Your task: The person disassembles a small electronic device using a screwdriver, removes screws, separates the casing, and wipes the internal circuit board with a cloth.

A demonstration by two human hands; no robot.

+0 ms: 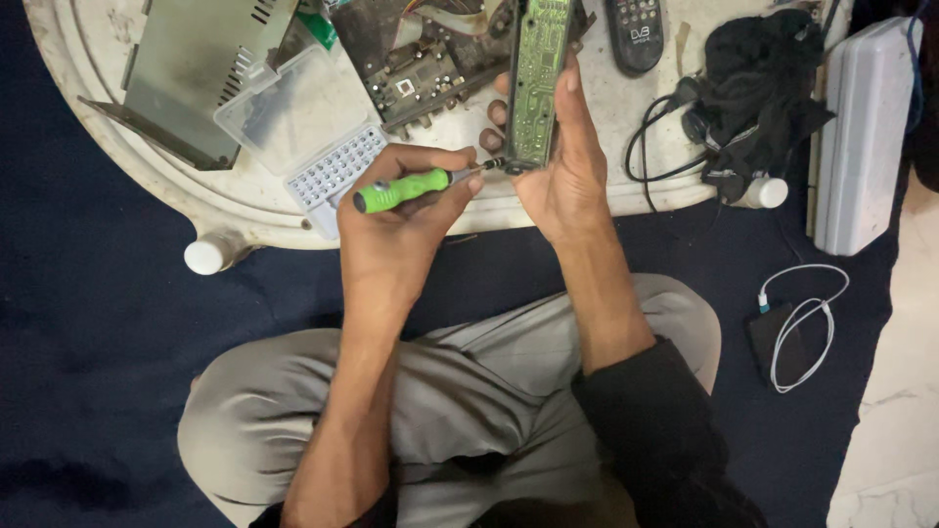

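Your left hand point(401, 200) is closed around a green-handled screwdriver point(416, 186), thumb and fingers wrapped over the handle, with the shaft pointing to the right and its tip meeting the lower end of a narrow green circuit board point(538, 78). Your right hand point(562, 161) has its grip closed on that board, holding it upright on edge just above the near rim of the round white worktop point(606, 108), with the fingers curled behind it and the thumb along its right side. Just beside your left hand lies an open clear plastic bit case point(308, 132), its rows of bits at the near edge of the worktop. Behind the board sits a larger dark circuit board point(411, 73) with its components facing up, and to the left of that a grey metal cover point(196, 73) with vent slots. A black remote control point(636, 34) lies to the right of the board, next to a black bundle with a cable point(753, 93). On the dark floor to your right rests a coiled white cable point(807, 323).
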